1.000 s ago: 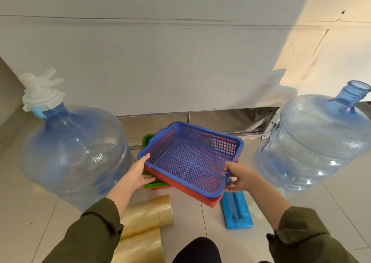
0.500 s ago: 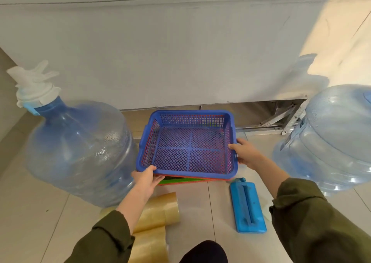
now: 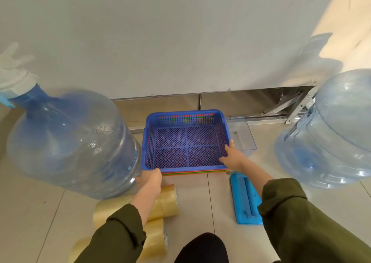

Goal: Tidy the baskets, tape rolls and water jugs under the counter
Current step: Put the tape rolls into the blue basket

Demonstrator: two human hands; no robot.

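Note:
A blue mesh basket (image 3: 185, 142) sits nested on top of red and green baskets (image 3: 195, 172) on the tiled floor, in front of the gap under the counter. My left hand (image 3: 149, 179) grips the stack's near left corner. My right hand (image 3: 230, 156) holds the right rim near the front corner. A large blue water jug (image 3: 70, 142) with a white cap lies tilted at the left, close against the basket. A second jug (image 3: 329, 134) stands at the right. Rolls of clear tape (image 3: 160, 204) lie on the floor under my left forearm.
A blue flat plastic tool (image 3: 245, 198) lies on the floor under my right forearm. A clear plastic piece (image 3: 243, 136) sits just right of the baskets. Metal brackets (image 3: 289, 110) show in the counter gap at the right. My dark knee (image 3: 200, 248) is at the bottom.
The blue and red baskets went from tilted in the air down flat onto the green basket on the floor. Both hands followed them down.

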